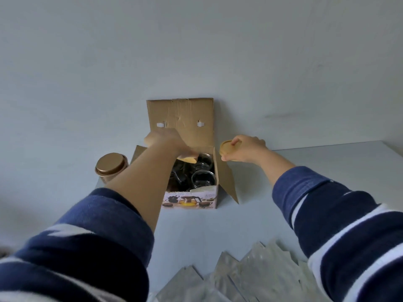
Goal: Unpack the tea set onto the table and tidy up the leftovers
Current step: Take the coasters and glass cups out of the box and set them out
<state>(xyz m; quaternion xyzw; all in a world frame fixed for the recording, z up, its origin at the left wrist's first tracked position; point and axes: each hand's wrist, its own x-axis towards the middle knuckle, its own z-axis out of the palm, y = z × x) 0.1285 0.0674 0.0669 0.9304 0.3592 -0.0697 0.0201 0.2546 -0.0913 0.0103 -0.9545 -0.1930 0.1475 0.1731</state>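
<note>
An open cardboard tea set box (189,199) stands on the pale table (261,214), its lid flap up against the wall. Glass cups (201,178) and dark parts lie inside. My left hand (172,143) reaches over the box and grips a round wooden saucer (187,159) above the glassware. To the right of the box, my right hand (244,152) holds another round wooden saucer (226,149) just above the table.
A copper-coloured tin with a lid (111,167) stands left of the box. Several silvery foil pouches (250,277) lie spread at the near edge. A plain wall rises right behind the box. The table's right edge (392,149) is at the far right.
</note>
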